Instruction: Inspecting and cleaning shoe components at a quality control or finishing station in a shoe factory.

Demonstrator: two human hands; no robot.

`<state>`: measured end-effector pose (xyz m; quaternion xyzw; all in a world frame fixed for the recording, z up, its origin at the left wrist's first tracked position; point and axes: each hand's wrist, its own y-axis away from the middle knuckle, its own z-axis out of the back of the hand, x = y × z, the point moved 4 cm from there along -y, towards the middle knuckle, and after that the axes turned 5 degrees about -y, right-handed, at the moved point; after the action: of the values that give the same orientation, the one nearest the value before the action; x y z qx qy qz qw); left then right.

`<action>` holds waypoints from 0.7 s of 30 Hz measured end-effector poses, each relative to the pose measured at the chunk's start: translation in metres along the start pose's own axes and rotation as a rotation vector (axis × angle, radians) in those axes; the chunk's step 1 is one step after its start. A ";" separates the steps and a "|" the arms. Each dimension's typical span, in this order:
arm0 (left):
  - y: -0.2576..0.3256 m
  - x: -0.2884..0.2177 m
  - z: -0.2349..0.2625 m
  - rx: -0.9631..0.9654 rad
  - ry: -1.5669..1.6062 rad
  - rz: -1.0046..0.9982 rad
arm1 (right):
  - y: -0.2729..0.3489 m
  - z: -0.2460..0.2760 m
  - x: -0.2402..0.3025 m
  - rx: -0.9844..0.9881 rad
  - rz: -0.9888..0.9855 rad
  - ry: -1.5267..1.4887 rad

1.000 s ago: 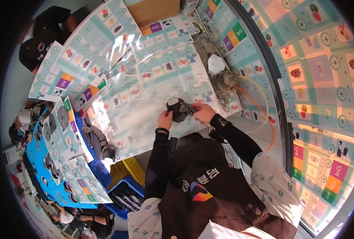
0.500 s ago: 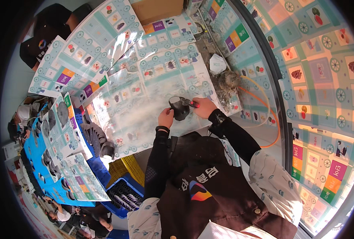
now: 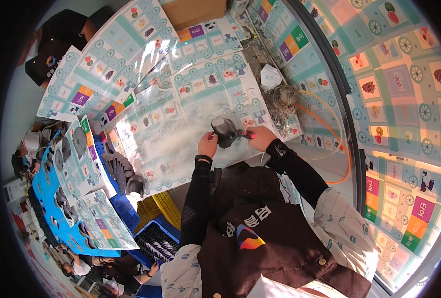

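Note:
My left hand [image 3: 207, 145] grips the left edge of a dark, rounded cup-like piece [image 3: 225, 137], which has a pale grey patch at its upper end. It is held just above the sheet-covered table [image 3: 190, 116], where white dust lies spread. In my right hand [image 3: 262, 138] is a small hand tool with a red and black handle [image 3: 248, 134]. Its dark end points left and lies at the right side of the piece; whether they touch I cannot tell. The tool's exact kind is too small to make out.
At the left, a row of dark curved pieces [image 3: 118, 169] lines a blue crate. Below are a yellow basket [image 3: 167, 207] and a blue bin [image 3: 153, 258]. An orange hose [image 3: 347, 159] curls at the right, near a dusty lump [image 3: 283, 97]. Co-workers are at the left.
My right hand has shifted slightly right and down with the tool, drawing back a little. The dark piece has turned slightly in my left hand, which stays nearly in place.

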<state>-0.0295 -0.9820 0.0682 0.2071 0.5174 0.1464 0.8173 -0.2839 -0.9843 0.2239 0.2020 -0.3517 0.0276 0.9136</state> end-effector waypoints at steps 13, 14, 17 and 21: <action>-0.007 0.010 -0.001 -0.022 -0.025 -0.008 | 0.000 -0.003 0.002 0.206 0.069 -0.081; -0.007 0.010 0.000 -0.022 -0.030 -0.036 | -0.001 -0.001 0.002 0.153 0.025 -0.079; -0.004 0.011 0.001 -0.029 -0.032 -0.033 | 0.002 -0.003 0.008 0.149 -0.008 -0.113; -0.001 -0.002 0.001 -0.025 -0.045 -0.016 | 0.006 -0.014 -0.001 0.159 0.100 -0.072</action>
<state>-0.0293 -0.9844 0.0699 0.1959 0.4985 0.1415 0.8325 -0.2768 -0.9731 0.2160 0.2570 -0.3907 0.0936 0.8790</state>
